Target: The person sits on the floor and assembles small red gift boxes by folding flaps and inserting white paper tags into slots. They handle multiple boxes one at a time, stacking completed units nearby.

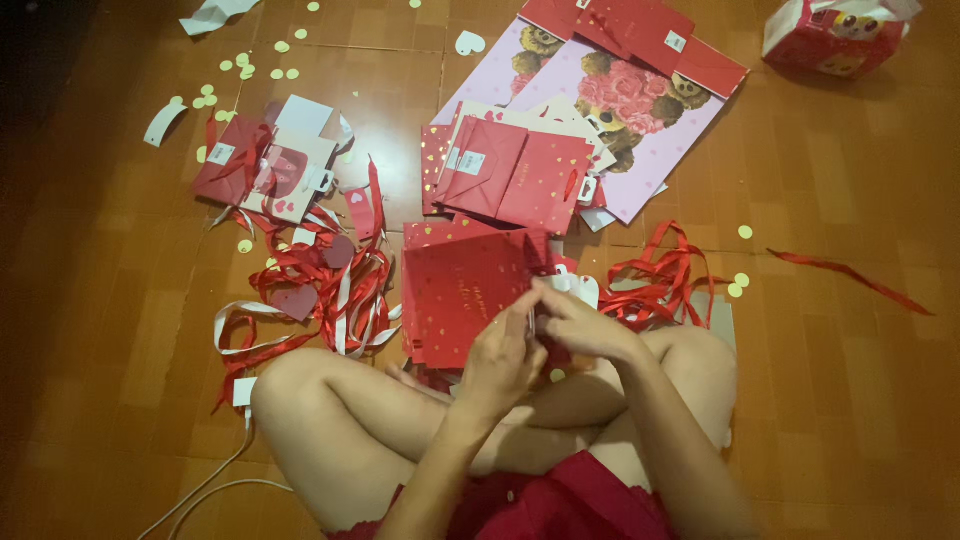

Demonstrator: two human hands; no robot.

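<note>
Seated cross-legged on a brown tiled floor [850, 400]. Left hand [505, 358] and right hand [585, 322] meeting at the right edge of a flat red gift bag [462, 298], atop a small stack just before the knees. Left fingers pinching that edge; right fingers closed on something small there, possibly a white tag, too blurred to tell. Red ribbons [320, 290] tangled to the left, pink bear-printed bags [640, 110] farther back.

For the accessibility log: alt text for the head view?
Seated cross-legged on a wooden floor, a person's left hand and right hand meet at a red paper gift bag; red ribbons and more bags lie around.
</note>
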